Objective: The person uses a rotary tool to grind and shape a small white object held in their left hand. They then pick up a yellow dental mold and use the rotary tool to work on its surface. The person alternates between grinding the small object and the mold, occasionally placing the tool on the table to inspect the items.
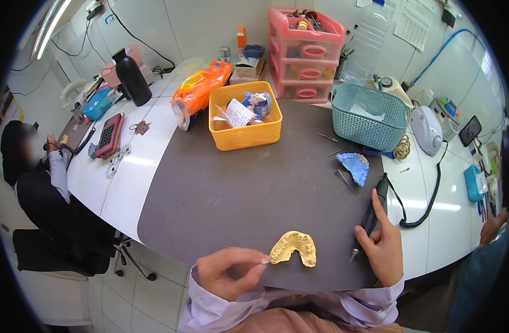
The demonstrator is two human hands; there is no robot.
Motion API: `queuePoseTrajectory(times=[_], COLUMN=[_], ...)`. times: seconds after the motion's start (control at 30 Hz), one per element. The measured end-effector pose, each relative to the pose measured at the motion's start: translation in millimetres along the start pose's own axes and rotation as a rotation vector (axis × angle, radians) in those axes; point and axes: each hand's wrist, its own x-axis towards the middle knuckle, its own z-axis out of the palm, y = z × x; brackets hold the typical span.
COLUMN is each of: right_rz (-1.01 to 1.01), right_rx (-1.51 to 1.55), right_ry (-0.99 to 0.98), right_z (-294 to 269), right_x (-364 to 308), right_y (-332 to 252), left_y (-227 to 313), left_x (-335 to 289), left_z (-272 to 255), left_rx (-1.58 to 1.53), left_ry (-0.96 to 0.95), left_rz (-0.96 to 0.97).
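My left hand (232, 272) pinches a small whitish piece (265, 260) between thumb and forefinger, right beside a yellow dental cast (295, 244). The cast is horseshoe-shaped and lies near the front edge of the dark mat. My right hand (383, 244) is at a black rotary handpiece (370, 217), its forefinger stretched out and its thumb apart, both at the tool's side. A metal bur (353, 255) sticks out of the handpiece's near end. Beyond it lies a blue dental impression (354, 168) with several loose burs (343, 178) around it.
On the dark mat (210, 194) stand a yellow basket (245, 139) holding papers and a teal basket (371, 127). Behind are pink drawers (306, 61) and a large clear bottle (368, 41). A coiled cord (426, 216) runs right. A seated person (49, 194) works at left; another is partly visible at right.
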Motion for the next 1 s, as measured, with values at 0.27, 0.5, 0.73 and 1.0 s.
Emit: queuePoseTrajectory(times=[0.27, 0.5, 0.73, 1.0], right_rz=[-0.018, -0.474, -0.771, -0.955], right_rx=[0.061, 0.388, 0.425, 0.377], right_ry=[0.174, 0.485, -0.053, -0.018], right_z=[2.2, 17.9, 47.4, 56.1], right_x=[-5.5, -39.0, -39.7, -41.2], right_y=[-6.4, -24.4, -49.5, -45.5], left_y=[3.0, 3.2, 9.2, 6.1], left_x=[-0.1, -2.1, -7.8, -4.3], left_z=[2.3, 5.7, 16.3, 14.7], left_rx=[-0.010, -0.035, -0.089, 0.345], left_ry=[-0.074, -0.096, -0.054, 0.065], left_rz=[0.091, 0.138, 0.098, 0.548])
